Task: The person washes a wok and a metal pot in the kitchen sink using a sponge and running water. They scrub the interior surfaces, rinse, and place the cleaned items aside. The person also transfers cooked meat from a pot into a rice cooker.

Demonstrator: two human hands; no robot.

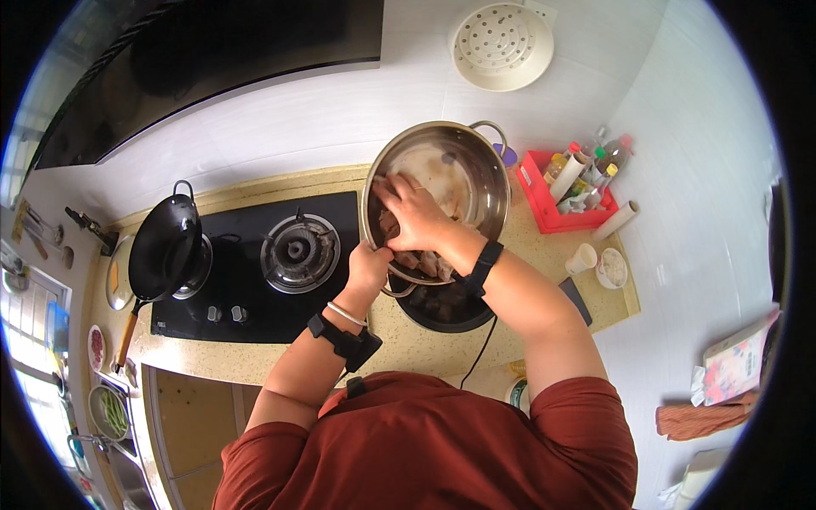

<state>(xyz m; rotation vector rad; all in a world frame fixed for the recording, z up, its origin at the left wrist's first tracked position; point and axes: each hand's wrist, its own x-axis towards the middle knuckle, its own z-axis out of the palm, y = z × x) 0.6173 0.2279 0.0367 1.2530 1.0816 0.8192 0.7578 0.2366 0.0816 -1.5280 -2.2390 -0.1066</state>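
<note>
A large stainless steel pot [468,159] is tilted over a dark round pan [446,312] on the counter. My left hand [368,271] grips the pot's near left rim by a loop handle. Inside the pot, my right hand [411,213] is palm down with fingers spread toward the left wall. Pieces of meat [427,261] lie along the pot's low near side, around and under that hand. Whether my right fingers hold any meat is hidden. Dark contents in the pan below are too dim to identify.
To the left is a black gas hob [242,274] with a bare burner [299,252] and a tilted black wok [169,248]. A red basket of bottles [542,204], a paper cup [581,259] and a white bowl [612,268] stand right. A black cable [481,350] crosses the counter's front edge.
</note>
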